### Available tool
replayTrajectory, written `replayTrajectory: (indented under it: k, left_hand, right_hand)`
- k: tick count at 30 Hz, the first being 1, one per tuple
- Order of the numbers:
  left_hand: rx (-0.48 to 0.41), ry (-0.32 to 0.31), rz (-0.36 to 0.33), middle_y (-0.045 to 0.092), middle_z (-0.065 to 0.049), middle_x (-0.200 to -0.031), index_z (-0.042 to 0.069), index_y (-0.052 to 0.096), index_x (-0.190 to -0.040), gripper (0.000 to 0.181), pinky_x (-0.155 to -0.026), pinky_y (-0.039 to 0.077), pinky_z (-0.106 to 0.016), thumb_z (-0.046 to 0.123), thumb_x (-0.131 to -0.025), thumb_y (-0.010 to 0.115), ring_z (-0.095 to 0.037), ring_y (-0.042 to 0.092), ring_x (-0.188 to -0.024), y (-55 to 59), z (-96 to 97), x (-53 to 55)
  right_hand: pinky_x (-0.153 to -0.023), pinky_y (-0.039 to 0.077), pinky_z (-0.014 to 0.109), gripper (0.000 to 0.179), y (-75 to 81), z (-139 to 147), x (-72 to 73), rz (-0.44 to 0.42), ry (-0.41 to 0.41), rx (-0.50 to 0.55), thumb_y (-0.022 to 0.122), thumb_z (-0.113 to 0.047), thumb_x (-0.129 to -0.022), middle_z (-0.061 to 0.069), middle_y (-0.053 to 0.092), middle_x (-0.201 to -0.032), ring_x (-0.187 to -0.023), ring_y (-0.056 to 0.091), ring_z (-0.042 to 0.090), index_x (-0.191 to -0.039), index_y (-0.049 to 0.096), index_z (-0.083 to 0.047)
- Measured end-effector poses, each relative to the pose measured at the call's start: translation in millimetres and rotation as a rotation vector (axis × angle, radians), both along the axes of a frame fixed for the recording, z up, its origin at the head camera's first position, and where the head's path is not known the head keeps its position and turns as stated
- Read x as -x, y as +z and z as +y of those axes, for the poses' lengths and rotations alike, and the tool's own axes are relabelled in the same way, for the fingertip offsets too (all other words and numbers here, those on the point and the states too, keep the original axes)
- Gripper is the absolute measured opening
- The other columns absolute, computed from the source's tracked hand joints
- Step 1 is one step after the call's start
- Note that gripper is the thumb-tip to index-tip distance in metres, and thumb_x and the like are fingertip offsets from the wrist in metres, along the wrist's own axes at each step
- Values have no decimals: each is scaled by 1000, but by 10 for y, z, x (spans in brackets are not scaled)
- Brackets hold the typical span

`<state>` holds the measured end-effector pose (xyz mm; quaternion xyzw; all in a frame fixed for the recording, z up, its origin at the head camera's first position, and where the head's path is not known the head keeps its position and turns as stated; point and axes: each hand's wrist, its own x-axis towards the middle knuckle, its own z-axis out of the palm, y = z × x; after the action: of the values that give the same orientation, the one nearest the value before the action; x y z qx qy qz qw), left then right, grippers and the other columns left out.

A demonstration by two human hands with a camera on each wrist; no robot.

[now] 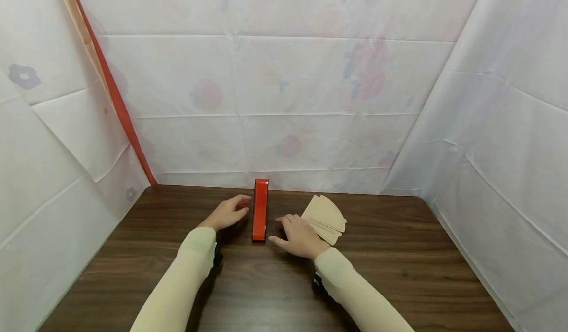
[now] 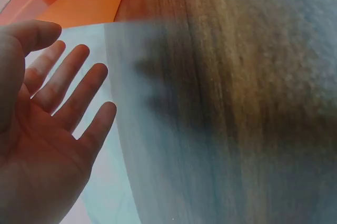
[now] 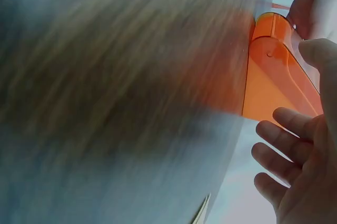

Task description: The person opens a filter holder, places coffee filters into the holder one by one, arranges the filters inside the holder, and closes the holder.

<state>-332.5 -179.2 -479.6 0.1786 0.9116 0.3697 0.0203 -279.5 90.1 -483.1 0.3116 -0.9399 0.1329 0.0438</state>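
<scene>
A narrow red-orange plastic holder (image 1: 260,209) with glossy sides stands on the table between my two hands. In the right wrist view, the holder (image 3: 276,71) shows a rounded end and flat sides. My left hand (image 1: 227,214) is just left of it, palm turned inward, with spread, lightly bent fingers and nothing in them. To its right hovers my right hand (image 1: 300,236), fingers spread and holding nothing. Several fan-shaped tan paper coffee filters (image 1: 327,213) lie in a loose stack beside the right hand, which partly overlaps them in the head view.
Dark wood-grain table (image 1: 390,268) spreads under everything. White printed sheeting (image 1: 275,90) hangs behind and along both sides as walls. A red strip (image 1: 117,95) runs down the back left corner to the table.
</scene>
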Motion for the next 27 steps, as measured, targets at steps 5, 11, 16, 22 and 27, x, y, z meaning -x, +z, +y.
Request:
replayTrajectory:
  k: [5,11,16,22,27]
  left_hand:
    - [-5,14,-27,57,-20,-137,1,48,-144,44,-104,41,-57,12,-102,53,-38,54,-125,9,32,31]
    - [-12,4,-56,51,-21,-144,4,42,-149,47,-106,39,-58,11,-103,51,-39,50,-130,7,85,75]
    - [2,-25,-79,52,-21,-142,4,40,-150,49,-106,38,-59,11,-104,52,-40,50,-129,30,98,130]
    - [10,-55,-98,50,-26,-143,0,40,-149,48,-105,39,-59,7,-103,52,-44,50,-128,105,125,166]
    - [28,-70,-108,48,-27,-144,-2,38,-149,49,-107,38,-57,4,-102,50,-44,48,-130,119,156,210]
  right_hand:
    - [-99,46,39,64,-13,-69,3,-29,-22,32,55,-59,-97,6,60,-126,-117,54,23,-134,59,-6]
    - [-98,46,37,72,-23,-157,12,-41,-51,44,53,-67,-94,4,60,-123,-114,54,21,-132,59,-7]
    - [-90,50,36,77,-34,-263,14,-9,-66,63,55,-73,-89,5,62,-114,-105,56,21,-125,63,-5]
    - [-83,52,35,79,-40,-351,17,13,-96,55,57,-76,-86,7,62,-108,-97,57,21,-119,63,-4]
    - [-76,51,32,78,-17,-403,35,23,-126,27,57,-78,-84,4,58,-97,-89,53,18,-109,63,-4]
